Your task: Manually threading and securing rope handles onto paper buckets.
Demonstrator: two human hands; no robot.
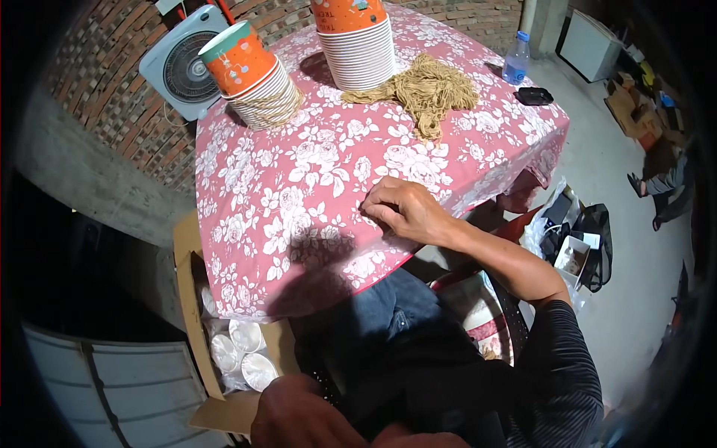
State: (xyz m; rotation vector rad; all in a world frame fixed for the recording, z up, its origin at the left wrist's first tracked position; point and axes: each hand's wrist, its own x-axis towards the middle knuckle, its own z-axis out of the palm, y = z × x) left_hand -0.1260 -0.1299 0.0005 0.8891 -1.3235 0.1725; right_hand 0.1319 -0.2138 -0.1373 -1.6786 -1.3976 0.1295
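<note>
You're in a dark, finely striped short sleeve (556,358) at the frame's lower right, blue denim (399,306) at lower centre, both forearms bare.

Being cut off by the lower picture edge: left hand (302,418), fingers hidden, grip impossible to tell. Hiding fingertips of right hand (399,209) under curled knuckles, possibly pinching something too small to make out. Losing the top of the far paper cup stack (355,37) beyond the upper edge.
</note>
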